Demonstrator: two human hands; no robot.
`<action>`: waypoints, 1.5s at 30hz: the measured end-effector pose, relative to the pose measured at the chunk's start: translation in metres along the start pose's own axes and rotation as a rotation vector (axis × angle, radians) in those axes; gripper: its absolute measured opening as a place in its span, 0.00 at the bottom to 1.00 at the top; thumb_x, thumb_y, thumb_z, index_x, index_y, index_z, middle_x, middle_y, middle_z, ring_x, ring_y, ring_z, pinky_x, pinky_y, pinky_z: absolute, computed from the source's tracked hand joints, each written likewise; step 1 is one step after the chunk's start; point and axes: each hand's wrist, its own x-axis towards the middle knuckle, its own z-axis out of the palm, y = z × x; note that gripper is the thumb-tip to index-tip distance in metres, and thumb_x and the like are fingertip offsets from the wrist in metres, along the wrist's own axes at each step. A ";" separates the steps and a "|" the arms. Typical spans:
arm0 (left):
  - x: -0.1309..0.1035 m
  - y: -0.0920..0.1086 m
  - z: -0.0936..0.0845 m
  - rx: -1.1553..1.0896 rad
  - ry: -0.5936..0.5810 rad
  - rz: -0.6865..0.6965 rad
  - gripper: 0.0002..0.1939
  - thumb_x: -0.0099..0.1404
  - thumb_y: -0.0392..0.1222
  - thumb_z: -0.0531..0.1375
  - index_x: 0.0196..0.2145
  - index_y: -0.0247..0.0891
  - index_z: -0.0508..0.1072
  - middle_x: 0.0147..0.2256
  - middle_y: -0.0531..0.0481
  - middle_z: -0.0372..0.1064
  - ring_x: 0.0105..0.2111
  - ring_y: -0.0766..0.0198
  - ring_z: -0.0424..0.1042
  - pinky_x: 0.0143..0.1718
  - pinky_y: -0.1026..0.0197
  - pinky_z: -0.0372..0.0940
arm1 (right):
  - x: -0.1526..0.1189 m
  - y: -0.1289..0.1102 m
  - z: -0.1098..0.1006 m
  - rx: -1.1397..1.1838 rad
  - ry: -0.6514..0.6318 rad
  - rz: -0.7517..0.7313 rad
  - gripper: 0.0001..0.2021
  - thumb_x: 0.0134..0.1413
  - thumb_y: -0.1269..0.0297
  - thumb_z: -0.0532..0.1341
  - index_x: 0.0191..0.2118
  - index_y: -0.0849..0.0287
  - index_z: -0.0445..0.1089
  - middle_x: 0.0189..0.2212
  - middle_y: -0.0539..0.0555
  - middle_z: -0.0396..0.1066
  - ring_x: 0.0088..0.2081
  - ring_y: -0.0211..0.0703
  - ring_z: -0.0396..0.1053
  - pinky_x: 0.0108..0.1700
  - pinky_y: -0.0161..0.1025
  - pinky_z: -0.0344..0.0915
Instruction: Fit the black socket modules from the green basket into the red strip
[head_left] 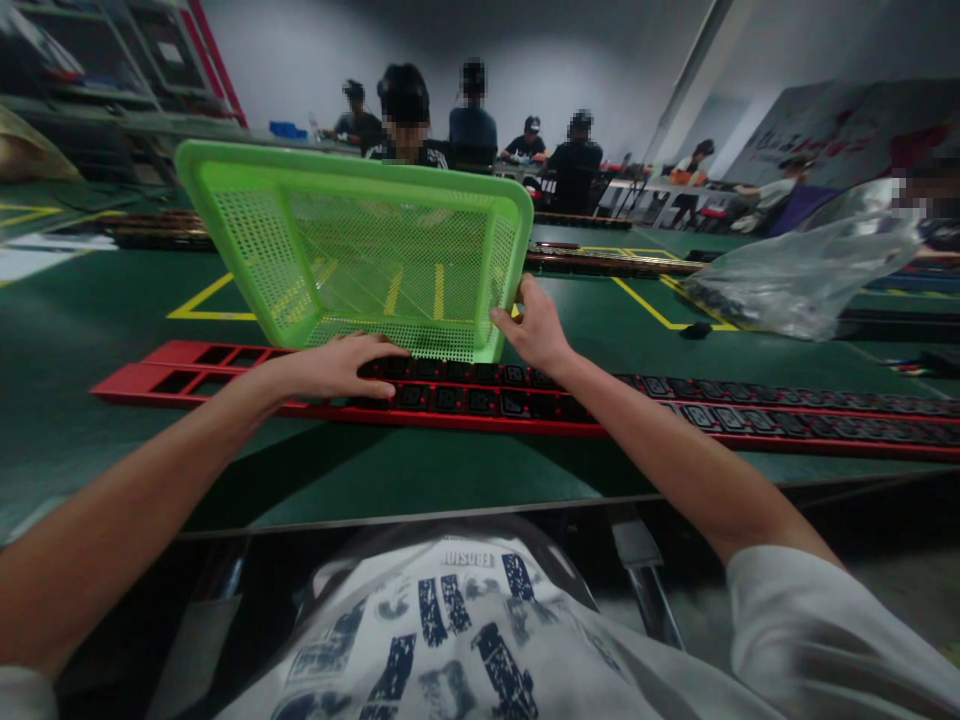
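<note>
A green plastic basket [390, 250] is tipped up on its side, its open mouth facing me; no contents show in it. My right hand [531, 325] grips the basket's right rim, thumb on the inner side. Two long red metal strips [135, 382] lie side by side in front of it, with rows of black power sockets [448, 398] set in their cut-outs. Over the strips rests my left hand [345, 368], thumb and fingers apart, near the leftmost sockets. Several cut-outs at the strips' left end are bare. What lies under my left palm is hidden.
On the green table [450, 470], yellow tape [637, 305] marks outlines. A clear plastic bag [810, 270] with dark parts lies at right. Long dark strips [622, 262] run behind the basket. A person [405, 110] sits opposite; several others work farther back.
</note>
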 end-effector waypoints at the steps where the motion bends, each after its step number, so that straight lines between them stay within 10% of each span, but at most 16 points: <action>1: 0.000 0.002 0.001 0.006 0.011 0.014 0.38 0.73 0.66 0.57 0.71 0.41 0.71 0.64 0.37 0.73 0.63 0.45 0.73 0.65 0.46 0.65 | 0.000 0.000 0.000 0.005 -0.001 -0.003 0.12 0.61 0.64 0.67 0.45 0.52 0.64 0.40 0.54 0.68 0.44 0.52 0.71 0.49 0.58 0.80; 21: 0.010 0.049 0.018 0.146 0.033 -0.093 0.39 0.76 0.69 0.54 0.75 0.44 0.66 0.70 0.34 0.66 0.67 0.36 0.68 0.65 0.37 0.64 | 0.001 0.002 0.002 -0.072 -0.010 -0.023 0.12 0.62 0.63 0.66 0.43 0.51 0.61 0.39 0.53 0.66 0.44 0.52 0.69 0.54 0.59 0.76; 45: 0.013 0.031 0.019 0.001 0.154 0.119 0.31 0.80 0.59 0.50 0.67 0.35 0.72 0.67 0.33 0.70 0.66 0.44 0.70 0.71 0.40 0.62 | 0.000 0.004 0.002 -0.060 -0.010 -0.031 0.11 0.62 0.62 0.67 0.44 0.50 0.63 0.40 0.54 0.67 0.43 0.52 0.69 0.51 0.58 0.79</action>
